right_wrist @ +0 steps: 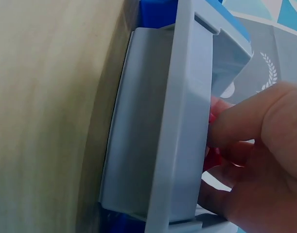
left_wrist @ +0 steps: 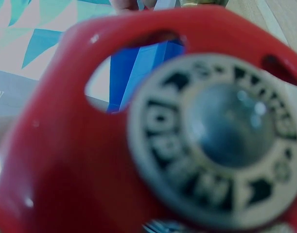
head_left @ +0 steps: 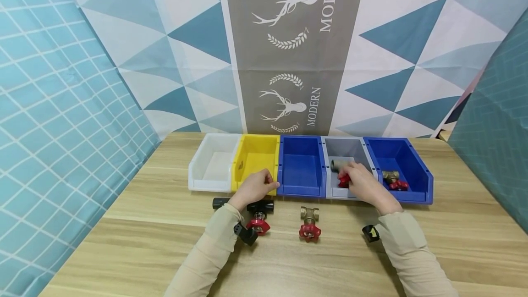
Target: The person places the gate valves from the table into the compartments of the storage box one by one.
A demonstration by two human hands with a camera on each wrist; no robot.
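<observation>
My right hand [head_left: 366, 187] reaches into the grey bin [head_left: 345, 146] and grips the red handwheel [head_left: 343, 181] of a valve with a grey body [head_left: 338, 164]. In the right wrist view, the fingertips curl round red [right_wrist: 212, 159] behind the bin's front wall [right_wrist: 180, 121]. My left hand [head_left: 252, 189] hovers at the front of the yellow bin [head_left: 259, 143], fingers loosely bent and holding nothing. Under the left wrist lies a black valve [head_left: 264, 206] with a red handwheel [head_left: 258, 228]. A red handwheel [left_wrist: 56, 160] fills the left wrist view.
A brass valve [head_left: 310, 215] with a red handwheel lies before the middle blue bin [head_left: 302, 155]. Another brass valve [head_left: 391, 177] sits in the right blue bin [head_left: 429, 187]. A white bin [head_left: 209, 186] ends the row at left. A black pipe end [head_left: 220, 203] shows beside the left wrist.
</observation>
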